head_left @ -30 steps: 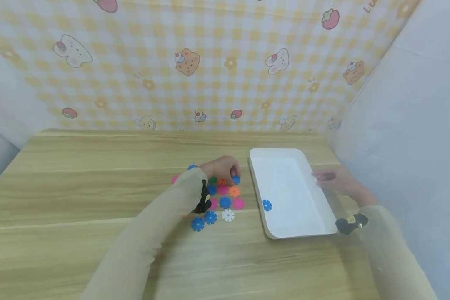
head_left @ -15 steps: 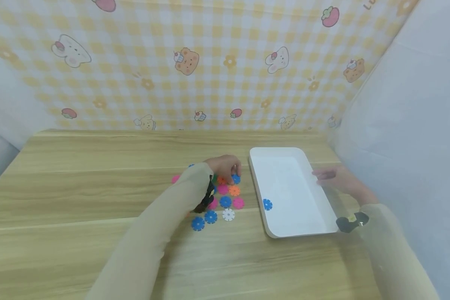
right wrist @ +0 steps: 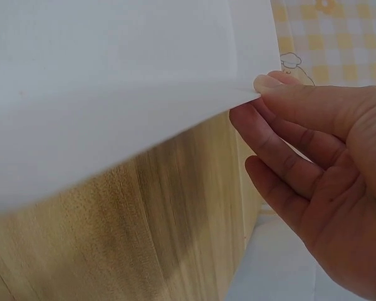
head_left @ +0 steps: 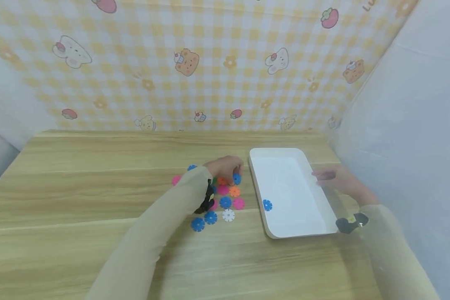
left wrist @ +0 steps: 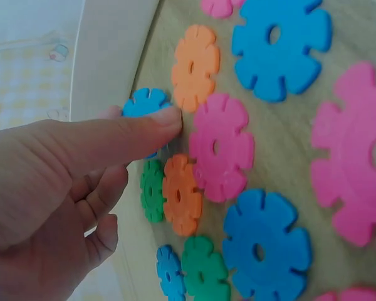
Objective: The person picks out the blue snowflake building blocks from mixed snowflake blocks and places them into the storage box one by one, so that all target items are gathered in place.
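My left hand (head_left: pixel 226 167) is over the right side of a group of flat, notched plastic snowflake discs on the table. Its thumb and index finger pinch a blue snowflake disc (left wrist: pixel 144 103), with the thumb tip across its face and the other fingers curled behind. An orange disc (left wrist: pixel 195 69) and a pink disc (left wrist: pixel 220 147) lie close by the thumb. Over at the tray's far side, my right hand (head_left: pixel 335 180) pinches the rim of the white tray (right wrist: pixel 144 125), thumb on top and fingers below. One blue disc (head_left: pixel 267 205) is inside the tray, by its left wall.
Several more discs lie left of the tray, among them a white disc (head_left: pixel 228 215) and a pink disc (head_left: pixel 238 203). My left sleeve (head_left: pixel 172 212) covers part of the group. A checked cloth (head_left: pixel 225 66) hangs behind the wooden table (head_left: pixel 78 187).
My left hand has shifted slightly to the right, and the blue disc at its fingertips has moved a little with it. The right hand and the tray stay where they were.
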A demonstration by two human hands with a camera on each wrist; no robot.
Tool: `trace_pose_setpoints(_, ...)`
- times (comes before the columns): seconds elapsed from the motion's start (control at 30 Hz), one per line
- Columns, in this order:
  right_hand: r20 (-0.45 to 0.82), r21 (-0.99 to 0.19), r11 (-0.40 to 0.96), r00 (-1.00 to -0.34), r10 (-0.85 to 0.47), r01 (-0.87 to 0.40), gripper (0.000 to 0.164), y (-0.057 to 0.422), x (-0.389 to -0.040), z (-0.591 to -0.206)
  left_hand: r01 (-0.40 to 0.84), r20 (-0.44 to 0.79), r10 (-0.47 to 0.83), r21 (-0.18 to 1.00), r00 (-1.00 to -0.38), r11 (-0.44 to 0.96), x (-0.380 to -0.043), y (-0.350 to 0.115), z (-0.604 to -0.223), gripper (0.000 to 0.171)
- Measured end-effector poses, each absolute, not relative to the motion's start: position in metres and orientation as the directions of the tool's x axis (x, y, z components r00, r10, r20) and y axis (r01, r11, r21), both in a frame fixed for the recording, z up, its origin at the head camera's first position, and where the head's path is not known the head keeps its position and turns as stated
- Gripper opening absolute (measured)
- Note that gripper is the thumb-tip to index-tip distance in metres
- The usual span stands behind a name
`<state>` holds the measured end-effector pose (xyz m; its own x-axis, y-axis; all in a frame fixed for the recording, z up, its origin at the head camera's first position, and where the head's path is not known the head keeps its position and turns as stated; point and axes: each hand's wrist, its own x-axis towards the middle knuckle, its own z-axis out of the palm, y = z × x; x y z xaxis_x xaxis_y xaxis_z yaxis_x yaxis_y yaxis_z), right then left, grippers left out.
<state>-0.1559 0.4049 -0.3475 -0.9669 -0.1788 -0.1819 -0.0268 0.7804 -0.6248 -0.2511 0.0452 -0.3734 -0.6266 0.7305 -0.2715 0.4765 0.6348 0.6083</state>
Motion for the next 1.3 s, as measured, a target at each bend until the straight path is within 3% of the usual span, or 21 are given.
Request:
trace_pose_setpoints(0.33,-0.168,-0.626,0.779,-0.967,-0.19,-0.045,0.042,0.404,-0.155,-0.346,0.555,-0.152,0.767,0.605,-0.623,0.571,-0.248,0.044,-0.377,0.028)
trace_pose_setpoints(0.53,-0.157,-0.641,0.765,-0.965,-0.211,-0.063,0.042,0.404,-0.156,-0.347,0.551,-0.101,0.792,0.664,-0.602,0.505,-0.253,0.041,-0.376,0.015)
trace_pose_setpoints(0.8,-0.156,-0.637,0.769,-0.966,-0.205,-0.061,0.041,0.406,-0.157,-0.348,0.501,-0.064,0.818,0.762,-0.572,0.411,-0.249,0.043,-0.362,0.011)
trace_pose_setpoints(1.07,-0.16,-0.656,0.753,-0.967,-0.196,-0.044,0.043,0.405,-0.156,-0.35,0.542,0.072,0.873,0.807,-0.482,0.233,-0.234,0.057,-0.355,0.013)
trace_pose_setpoints(1.3,-0.152,-0.645,0.762,-0.968,-0.2,-0.056,0.041,0.404,-0.157,-0.348,0.545,0.089,0.881,0.813,-0.464,0.205,-0.23,0.081,-0.357,0.013)
